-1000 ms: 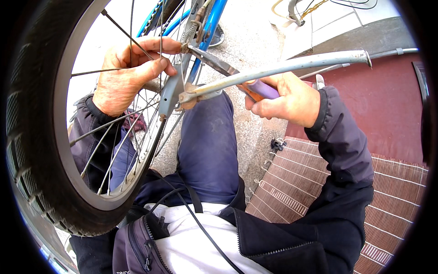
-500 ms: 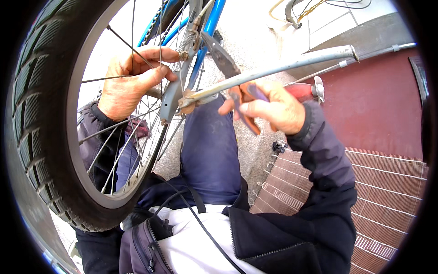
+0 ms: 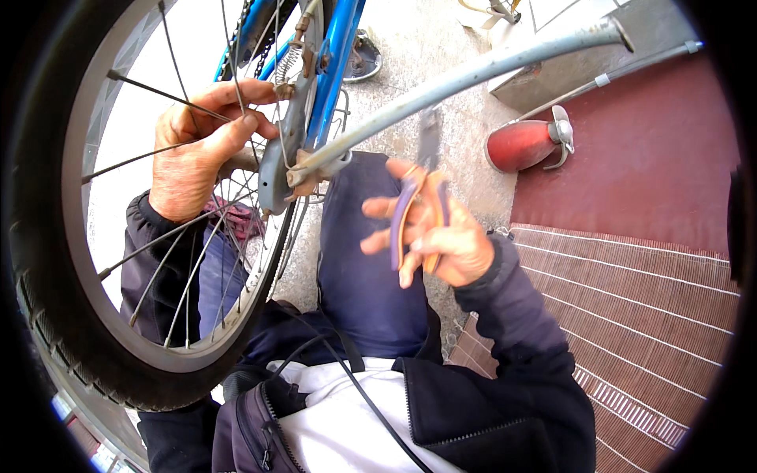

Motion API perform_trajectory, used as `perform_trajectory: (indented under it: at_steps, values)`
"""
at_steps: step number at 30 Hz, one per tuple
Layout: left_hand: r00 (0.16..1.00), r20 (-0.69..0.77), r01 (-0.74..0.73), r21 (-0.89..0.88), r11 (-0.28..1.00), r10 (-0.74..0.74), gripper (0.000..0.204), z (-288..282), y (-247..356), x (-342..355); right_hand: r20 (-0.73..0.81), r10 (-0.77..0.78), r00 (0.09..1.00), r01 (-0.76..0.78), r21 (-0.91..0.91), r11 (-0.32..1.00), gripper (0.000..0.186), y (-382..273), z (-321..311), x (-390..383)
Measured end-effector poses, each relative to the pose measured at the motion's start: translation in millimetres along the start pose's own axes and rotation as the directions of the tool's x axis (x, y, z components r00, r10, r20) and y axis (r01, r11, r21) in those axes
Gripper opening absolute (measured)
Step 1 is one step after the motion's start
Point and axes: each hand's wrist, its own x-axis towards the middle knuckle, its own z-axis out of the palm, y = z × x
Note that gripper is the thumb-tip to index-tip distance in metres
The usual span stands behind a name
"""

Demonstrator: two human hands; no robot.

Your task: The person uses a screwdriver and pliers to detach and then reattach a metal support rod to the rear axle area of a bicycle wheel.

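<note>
Both busy: left hand (image 3: 188, 158) against the fitting (image 3: 284, 92), probably steadying it, grip unclear from here; right hand (image 3: 451, 243) loosely holding pliers (image 3: 404, 221).

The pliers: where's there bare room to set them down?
The pliers should fit on the red-brown sheet, in the bare patch bordered by the red canister and slatted mat. The mat also looks bare right of the right sleeve. It's crowded around the left hand: spoked wheel, spring, blue frame and grey bracket sit close together.
</note>
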Motion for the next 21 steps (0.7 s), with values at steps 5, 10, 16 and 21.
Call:
perform_trajectory:
  at_steps: [5, 10, 16, 21]
  values:
    - [1.000, -0.008, -0.018, 0.028, 0.999, 0.018, 0.027, -1, 1, 0, -0.127, -0.314, 0.941, 0.150, -0.676, 0.721, 0.073, -13, -7, 12]
    - [1.000, 0.004, 0.025, 0.025, 0.999, -0.025, 0.028, 0, 5, 0, 0.145, -0.628, 0.764, 0.048, -0.984, -0.169, 0.068, -23, -12, 25]
    - [0.999, 0.018, -0.026, 0.010, 1.000, 0.026, 0.027, -3, 0, 1, 0.300, -0.634, 0.713, -0.046, -0.881, -0.470, 0.062, -32, -3, 45]
    - [0.999, 0.014, -0.038, -0.003, 0.999, 0.038, 0.027, -2, -1, 1, 0.288, -0.634, 0.717, -0.138, -0.834, -0.534, 0.060, -35, 3, 50]
